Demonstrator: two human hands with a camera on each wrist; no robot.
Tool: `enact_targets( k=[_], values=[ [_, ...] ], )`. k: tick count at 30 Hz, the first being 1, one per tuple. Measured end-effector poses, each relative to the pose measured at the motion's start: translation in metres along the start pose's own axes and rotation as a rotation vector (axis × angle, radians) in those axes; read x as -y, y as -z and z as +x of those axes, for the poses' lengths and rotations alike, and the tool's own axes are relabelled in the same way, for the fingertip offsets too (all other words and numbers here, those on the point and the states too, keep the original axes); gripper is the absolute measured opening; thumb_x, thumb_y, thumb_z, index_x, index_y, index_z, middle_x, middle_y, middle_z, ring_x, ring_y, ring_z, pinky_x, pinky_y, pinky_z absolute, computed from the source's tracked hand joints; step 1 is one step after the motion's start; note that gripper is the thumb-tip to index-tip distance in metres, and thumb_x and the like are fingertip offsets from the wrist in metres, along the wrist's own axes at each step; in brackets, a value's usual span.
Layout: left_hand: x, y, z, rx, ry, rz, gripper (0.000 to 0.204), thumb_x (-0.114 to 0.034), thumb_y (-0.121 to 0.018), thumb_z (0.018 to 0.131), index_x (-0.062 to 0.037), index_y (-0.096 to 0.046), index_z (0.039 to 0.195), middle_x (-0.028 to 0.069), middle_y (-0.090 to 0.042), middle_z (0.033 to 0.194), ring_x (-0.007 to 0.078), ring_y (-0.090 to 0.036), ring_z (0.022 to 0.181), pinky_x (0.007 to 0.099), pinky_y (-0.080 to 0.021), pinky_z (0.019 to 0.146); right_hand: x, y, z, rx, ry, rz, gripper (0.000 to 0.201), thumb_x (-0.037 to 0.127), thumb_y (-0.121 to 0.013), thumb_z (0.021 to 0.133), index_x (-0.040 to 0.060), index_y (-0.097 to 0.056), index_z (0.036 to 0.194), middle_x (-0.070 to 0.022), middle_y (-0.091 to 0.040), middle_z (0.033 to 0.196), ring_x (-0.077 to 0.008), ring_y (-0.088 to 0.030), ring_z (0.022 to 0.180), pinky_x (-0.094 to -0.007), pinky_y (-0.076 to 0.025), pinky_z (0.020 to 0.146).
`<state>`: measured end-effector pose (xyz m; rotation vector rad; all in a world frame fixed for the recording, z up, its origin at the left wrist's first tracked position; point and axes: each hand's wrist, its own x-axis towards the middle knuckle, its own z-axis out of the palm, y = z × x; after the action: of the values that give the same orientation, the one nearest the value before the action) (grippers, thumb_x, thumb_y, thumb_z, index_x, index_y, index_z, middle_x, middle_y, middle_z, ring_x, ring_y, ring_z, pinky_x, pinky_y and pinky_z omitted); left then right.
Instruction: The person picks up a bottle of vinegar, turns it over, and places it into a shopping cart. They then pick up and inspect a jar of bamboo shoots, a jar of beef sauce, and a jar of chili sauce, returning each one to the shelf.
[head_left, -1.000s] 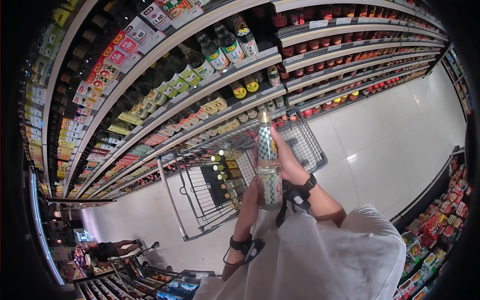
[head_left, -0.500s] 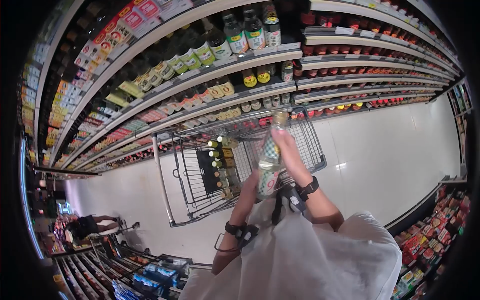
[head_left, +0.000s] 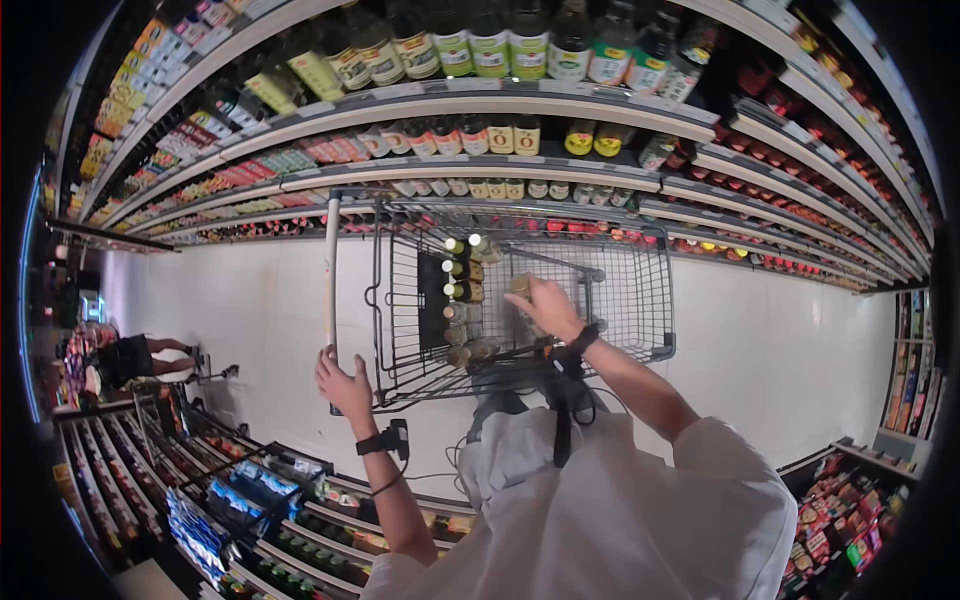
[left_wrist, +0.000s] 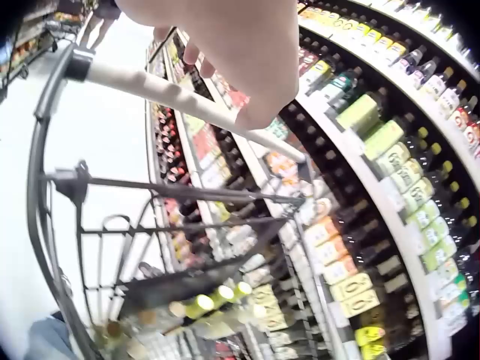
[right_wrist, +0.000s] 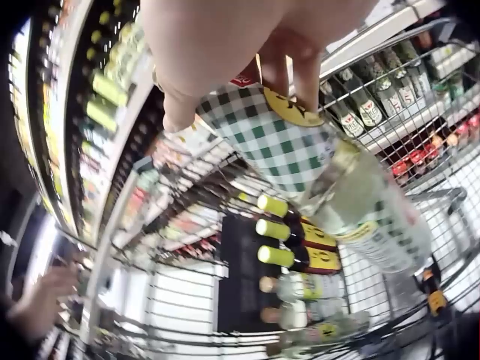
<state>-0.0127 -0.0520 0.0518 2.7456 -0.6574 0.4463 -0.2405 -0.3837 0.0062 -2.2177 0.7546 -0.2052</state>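
In the right wrist view, my right hand (right_wrist: 247, 52) grips a clear bottle (right_wrist: 375, 217) by its upper part, where a green and white checked wrap shows. The head view has that right hand (head_left: 548, 308) over the basket of the shopping cart (head_left: 668, 290). Several bottles (head_left: 462, 292) lie in a row inside the cart. My left hand (head_left: 345, 385) is at the lower end of the cart's handle (head_left: 332, 270); in the left wrist view this hand (left_wrist: 232, 52) is over the handle bar (left_wrist: 165, 91), its fingers extended past it.
Shelves of bottles (head_left: 490, 50) run along the cart's far side. Lower shelves with packets (head_left: 835, 520) stand at the right rear, and more shelves (head_left: 300, 540) at the left rear. A person (head_left: 135, 357) stands down the aisle at the left. Pale floor (head_left: 780, 340) lies beyond the cart's front.
My left hand has let go of the bottle and moved left to the cart handle. My right hand has lowered the bottle into the cart area. The view has turned.
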Motion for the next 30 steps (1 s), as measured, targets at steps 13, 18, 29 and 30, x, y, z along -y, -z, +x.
enact_targets(
  k=[13,18,29,30],
  values=[
    [0.099,-0.019,0.026,0.75,0.501,-0.634,0.018,-0.012,-0.066,0.093,0.0009,-0.055,0.099,0.0143,-0.072,0.073,0.0232,-0.068,0.049,0.0324,-0.051,0.039,-0.071,-0.237,0.071,0.186,-0.181,-0.16,0.05,0.04,-0.066,0.093,0.0021,-0.056,0.124,-0.0241,-0.07,0.093,-0.0453,-0.066,0.089,-0.0545,-0.053,0.08],
    [0.099,-0.016,0.038,0.85,0.525,-0.656,0.018,-0.012,-0.064,0.095,0.0026,-0.055,0.095,0.0154,-0.072,0.072,0.0187,-0.061,0.042,0.0302,-0.046,0.036,-0.081,-0.283,0.063,0.167,-0.254,-0.133,0.05,0.041,-0.066,0.091,0.0092,-0.055,0.127,-0.0249,-0.07,0.097,-0.0452,-0.067,0.092,-0.0548,-0.052,0.082],
    [0.111,-0.027,0.045,1.051,0.688,-0.897,0.019,-0.013,-0.06,0.098,0.0011,-0.053,0.088,0.0169,-0.069,0.067,0.0171,-0.053,0.033,0.0282,-0.038,0.03,-0.055,-0.286,0.052,0.261,-0.34,-0.118,0.049,0.027,-0.073,0.086,0.0067,-0.051,0.125,-0.0205,-0.066,0.116,-0.0421,-0.066,0.099,-0.0517,-0.054,0.086],
    [0.112,-0.028,0.043,1.042,0.675,-0.894,0.017,-0.012,-0.058,0.098,0.0014,-0.053,0.088,0.0169,-0.069,0.067,0.0173,-0.053,0.033,0.0281,-0.038,0.03,-0.058,-0.287,0.051,0.313,-0.377,-0.132,0.052,0.031,-0.073,0.085,0.0071,-0.051,0.125,-0.0196,-0.066,0.116,-0.0414,-0.065,0.102,-0.0519,-0.054,0.086]
  ],
)
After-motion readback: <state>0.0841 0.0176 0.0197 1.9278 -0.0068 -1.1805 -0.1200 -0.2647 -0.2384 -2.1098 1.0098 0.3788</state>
